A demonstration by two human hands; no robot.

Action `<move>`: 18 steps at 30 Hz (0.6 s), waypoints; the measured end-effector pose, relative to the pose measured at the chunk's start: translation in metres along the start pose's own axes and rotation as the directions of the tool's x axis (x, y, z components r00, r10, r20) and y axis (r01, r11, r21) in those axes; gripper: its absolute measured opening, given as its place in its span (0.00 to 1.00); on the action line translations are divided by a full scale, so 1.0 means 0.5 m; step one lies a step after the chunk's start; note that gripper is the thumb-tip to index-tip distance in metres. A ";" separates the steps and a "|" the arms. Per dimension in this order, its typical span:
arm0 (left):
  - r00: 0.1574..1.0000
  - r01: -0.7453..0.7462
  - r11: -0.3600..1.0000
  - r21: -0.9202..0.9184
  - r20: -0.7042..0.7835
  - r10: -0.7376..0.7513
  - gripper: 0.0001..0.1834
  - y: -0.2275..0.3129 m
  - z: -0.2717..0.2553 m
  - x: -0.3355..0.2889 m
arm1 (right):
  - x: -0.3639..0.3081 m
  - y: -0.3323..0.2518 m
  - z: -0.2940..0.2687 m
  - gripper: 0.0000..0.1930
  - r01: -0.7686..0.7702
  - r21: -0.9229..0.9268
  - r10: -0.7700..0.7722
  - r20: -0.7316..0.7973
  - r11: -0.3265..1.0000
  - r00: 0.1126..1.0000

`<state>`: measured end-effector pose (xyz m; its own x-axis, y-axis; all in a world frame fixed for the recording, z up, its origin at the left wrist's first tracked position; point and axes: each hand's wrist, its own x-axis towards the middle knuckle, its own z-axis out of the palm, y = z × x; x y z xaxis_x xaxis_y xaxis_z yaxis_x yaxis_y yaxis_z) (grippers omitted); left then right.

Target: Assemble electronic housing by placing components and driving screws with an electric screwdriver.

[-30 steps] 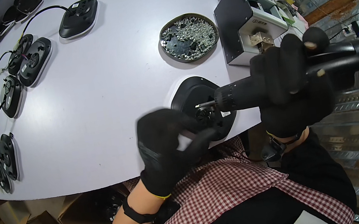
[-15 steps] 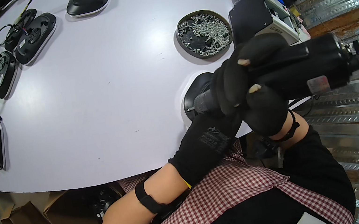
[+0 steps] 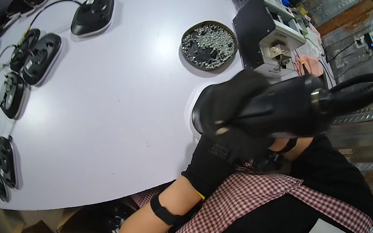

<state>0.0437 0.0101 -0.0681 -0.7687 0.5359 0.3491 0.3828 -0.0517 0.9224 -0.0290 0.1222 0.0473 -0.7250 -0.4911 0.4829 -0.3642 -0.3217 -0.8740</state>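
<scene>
Black housing (image 3: 199,107) peeks out just beyond your left hand (image 3: 214,155), whose fingers are hidden, so I cannot tell its grip. And there's your right hand (image 3: 235,103), blurred, wrapped round the black power driver (image 3: 288,105), partly covering the housing!

On the desk (image 3: 100,131), a dish (image 3: 198,66) with screws (image 3: 218,39) in it lies behind the right hand (image 3: 230,99), just left of a machine (image 3: 253,31). The left hand (image 3: 220,153) is in front. The right hand partly covers a part (image 3: 199,106); a screwdriver (image 3: 283,105) extends rightward. Other parts (image 3: 49,50) line the desk's left side.
</scene>
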 end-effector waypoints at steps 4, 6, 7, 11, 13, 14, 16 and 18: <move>0.999 -0.031 0.999 -0.009 0.027 0.031 0.19 0.031 -0.002 0.020 | -0.057 -0.020 -0.048 0.14 -0.120 -0.066 0.105 -0.197 0.991 0.975; 1.000 0.013 0.870 0.493 -0.014 -0.007 0.25 0.086 -0.010 0.068 | -0.032 -0.044 -0.018 0.16 -0.172 0.252 0.286 -0.546 0.952 0.788; 0.995 -0.053 0.737 0.674 -0.024 0.093 0.27 0.102 -0.007 0.080 | 0.026 -0.101 -0.040 0.16 0.090 0.176 -0.023 -0.352 0.980 0.936; 0.983 -0.118 0.848 0.516 -0.059 0.172 0.21 0.153 -0.086 0.123 | -0.010 -0.126 -0.140 0.16 0.429 0.031 -0.306 -0.655 0.903 0.691; 0.977 0.045 0.772 0.635 -0.190 0.100 0.13 0.127 -0.167 0.158 | -0.039 -0.101 -0.173 0.15 0.412 0.002 -0.313 -0.646 0.911 0.696; 0.978 0.062 0.742 0.668 -0.189 0.088 0.09 0.113 -0.198 0.193 | -0.043 -0.095 -0.175 0.15 0.428 0.003 -0.318 -0.664 0.904 0.677; 0.980 0.049 0.678 0.733 -0.166 0.109 0.06 0.068 -0.230 0.252 | -0.047 -0.077 -0.171 0.13 0.377 0.000 -0.277 -0.677 0.926 0.681; 0.983 -0.018 0.635 0.773 -0.102 0.152 0.05 0.022 -0.240 0.291 | -0.053 -0.066 -0.179 0.13 0.380 -0.028 -0.292 -0.690 0.925 0.662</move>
<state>-0.1255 -0.0137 0.0128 -0.7498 0.4335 0.4999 0.6527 0.6086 0.4512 -0.0500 0.2181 0.0585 -0.7768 0.3280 0.5376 -0.6283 -0.4615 -0.6263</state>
